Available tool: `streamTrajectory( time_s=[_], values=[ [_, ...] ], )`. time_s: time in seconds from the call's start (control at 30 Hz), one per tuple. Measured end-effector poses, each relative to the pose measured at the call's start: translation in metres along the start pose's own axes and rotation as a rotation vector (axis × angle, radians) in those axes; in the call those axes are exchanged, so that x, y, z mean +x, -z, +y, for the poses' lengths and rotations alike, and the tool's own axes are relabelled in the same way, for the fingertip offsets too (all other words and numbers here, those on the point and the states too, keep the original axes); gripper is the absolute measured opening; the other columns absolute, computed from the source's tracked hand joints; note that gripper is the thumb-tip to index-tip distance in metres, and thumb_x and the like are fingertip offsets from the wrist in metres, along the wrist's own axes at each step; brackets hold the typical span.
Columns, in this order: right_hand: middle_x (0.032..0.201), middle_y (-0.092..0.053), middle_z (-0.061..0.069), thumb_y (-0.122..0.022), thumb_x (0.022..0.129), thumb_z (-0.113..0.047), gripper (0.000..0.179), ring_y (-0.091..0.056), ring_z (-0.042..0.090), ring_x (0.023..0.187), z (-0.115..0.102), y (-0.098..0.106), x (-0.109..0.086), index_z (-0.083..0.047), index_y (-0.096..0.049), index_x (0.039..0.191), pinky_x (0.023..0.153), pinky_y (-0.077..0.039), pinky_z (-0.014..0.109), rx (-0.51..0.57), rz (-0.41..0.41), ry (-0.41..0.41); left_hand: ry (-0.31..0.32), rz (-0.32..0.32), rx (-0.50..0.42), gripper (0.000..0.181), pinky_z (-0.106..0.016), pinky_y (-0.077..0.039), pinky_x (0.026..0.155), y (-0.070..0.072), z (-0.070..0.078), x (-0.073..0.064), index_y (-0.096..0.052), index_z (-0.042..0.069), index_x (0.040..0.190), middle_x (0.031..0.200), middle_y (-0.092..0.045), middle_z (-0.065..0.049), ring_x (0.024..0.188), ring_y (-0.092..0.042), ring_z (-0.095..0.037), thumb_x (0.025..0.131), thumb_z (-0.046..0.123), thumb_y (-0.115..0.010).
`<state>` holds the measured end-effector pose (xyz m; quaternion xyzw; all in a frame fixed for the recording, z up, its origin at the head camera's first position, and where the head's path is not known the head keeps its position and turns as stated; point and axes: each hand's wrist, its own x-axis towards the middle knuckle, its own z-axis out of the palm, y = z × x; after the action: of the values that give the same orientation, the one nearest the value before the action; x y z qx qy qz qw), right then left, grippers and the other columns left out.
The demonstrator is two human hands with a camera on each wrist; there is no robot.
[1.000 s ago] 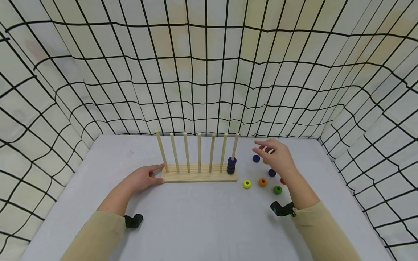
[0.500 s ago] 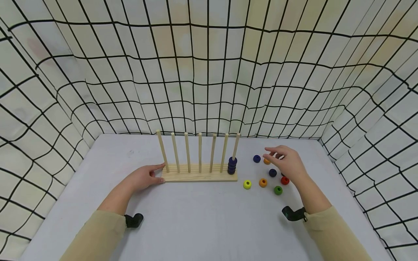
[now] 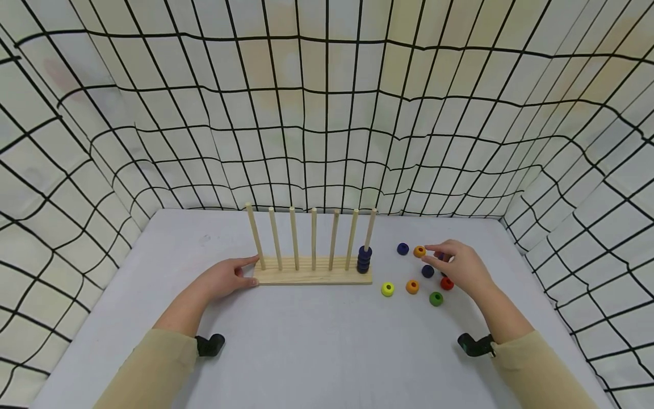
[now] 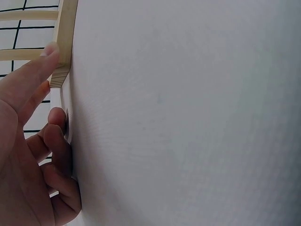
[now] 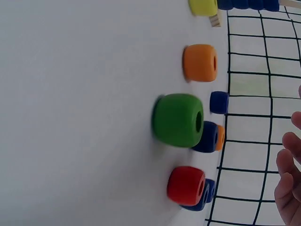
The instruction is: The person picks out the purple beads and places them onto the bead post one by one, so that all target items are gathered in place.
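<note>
A wooden peg stand (image 3: pixel 314 276) with several upright pegs stands on the table; dark blue beads (image 3: pixel 364 260) are stacked low on its rightmost peg. My left hand (image 3: pixel 225 278) grips the left end of its base between thumb and index finger, the thumb on the front edge in the left wrist view. Over the loose beads hovers my right hand (image 3: pixel 457 264), thumb and index finger apart, holding nothing. Its fingertips are right by an orange bead (image 3: pixel 419 251), with a blue bead (image 3: pixel 427 271) just below. In the right wrist view the fingers (image 5: pixel 287 174) show at the right edge, above the table.
Other loose beads lie right of the stand: yellow (image 3: pixel 388 289), a second orange bead (image 3: pixel 412 287), green (image 5: pixel 178 120), red (image 5: pixel 186 185), and a blue bead (image 3: pixel 402 249) at the back. Blue beads behind the red one are partly hidden. Black netting (image 3: pixel 327 130) encloses the table.
My right hand has moved right and toward me, away from the stacked peg, and lower over the loose beads, uncovering the orange and red ones. The left hand keeps its grip.
</note>
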<state>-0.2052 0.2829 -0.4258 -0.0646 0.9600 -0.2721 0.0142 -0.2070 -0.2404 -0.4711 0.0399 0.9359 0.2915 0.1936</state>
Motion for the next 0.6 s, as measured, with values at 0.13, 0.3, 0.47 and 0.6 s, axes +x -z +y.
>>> streamTrajectory(
  time_s=[0.13,0.3,0.47,0.6],
  values=[
    [0.102,-0.062,0.006,-0.074,0.09,-0.035,0.043,-0.052,0.022,0.084,0.006,-0.001,-0.001,-0.011,-0.07,0.126,0.059,-0.045,0.032,-0.047,-0.02,0.011,-0.001,0.0,0.0,0.072,-0.035,-0.034,0.065,0.001,0.001,0.0,-0.044,0.018,0.151,0.082,-0.047,-0.006,0.073,-0.043,-0.021,0.089,0.035,-0.074],
    [0.1,-0.061,0.006,-0.074,0.09,-0.033,0.044,-0.051,0.021,0.082,0.014,-0.004,0.0,-0.009,-0.069,0.126,0.06,-0.044,0.031,-0.103,-0.056,0.01,-0.004,0.0,0.003,0.072,-0.035,-0.034,0.065,0.001,0.001,0.0,-0.044,0.017,0.151,0.08,-0.047,-0.006,0.072,-0.043,-0.02,0.089,0.035,-0.074],
    [0.094,-0.057,0.005,-0.075,0.089,-0.034,0.048,-0.05,0.022,0.082,0.021,-0.008,0.002,-0.008,-0.068,0.128,0.061,-0.044,0.032,-0.11,-0.097,-0.014,0.0,-0.001,0.0,0.072,-0.035,-0.033,0.065,0.001,0.001,0.001,-0.044,0.017,0.151,0.081,-0.047,-0.006,0.073,-0.043,-0.02,0.089,0.035,-0.074],
    [0.091,-0.054,0.005,-0.076,0.088,-0.036,0.049,-0.05,0.022,0.081,0.026,-0.011,0.004,-0.009,-0.067,0.129,0.062,-0.043,0.033,-0.122,-0.137,-0.037,0.003,-0.004,-0.002,0.072,-0.034,-0.033,0.065,0.0,0.0,0.001,-0.044,0.017,0.151,0.081,-0.047,-0.006,0.073,-0.043,-0.02,0.089,0.035,-0.074]
  ],
)
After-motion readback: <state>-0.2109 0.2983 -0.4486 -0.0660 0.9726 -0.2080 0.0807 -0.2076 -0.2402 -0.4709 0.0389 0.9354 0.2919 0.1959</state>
